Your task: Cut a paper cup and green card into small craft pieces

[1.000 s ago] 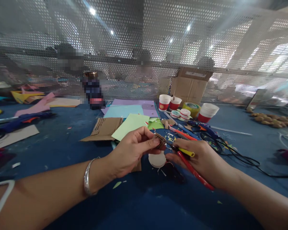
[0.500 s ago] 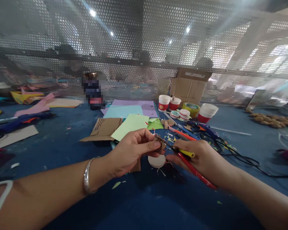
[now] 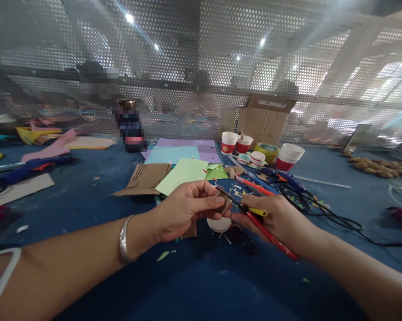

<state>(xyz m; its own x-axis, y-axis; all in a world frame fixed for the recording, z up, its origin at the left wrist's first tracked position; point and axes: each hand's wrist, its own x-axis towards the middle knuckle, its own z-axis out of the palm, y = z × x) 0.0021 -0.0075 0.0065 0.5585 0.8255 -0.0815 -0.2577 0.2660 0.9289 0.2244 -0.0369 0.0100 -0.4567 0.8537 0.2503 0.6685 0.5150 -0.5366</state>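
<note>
Between the thumb and fingers of my left hand [image 3: 190, 207] is a small piece of brown cardboard [image 3: 225, 206], partly hidden by the fingertips. My right hand [image 3: 281, 218] is closed around scissors [image 3: 267, 232] with a red handle and a yellow part showing. Their dark blades lie along the upper edge of the cardboard, close to my left fingertips. Just below the hands, a round white disc [image 3: 219, 225] rests on the blue table. Another flat brown piece [image 3: 189, 231] shows partly beneath my left hand.
Coloured paper sheets [image 3: 182, 176] and folded cardboard [image 3: 147, 179] lie ahead. Paper cups [image 3: 229, 143], yellow tape [image 3: 267, 152] and a glue gun [image 3: 284, 178] with a looping black cable stand or lie right of centre. Another blue glue gun [image 3: 36, 167] is at left. Paper scraps litter the tabletop.
My right hand and the scissors have shifted slightly left and up, with the handle turned a little. My left hand keeps its hold on the cardboard, almost unmoved.
</note>
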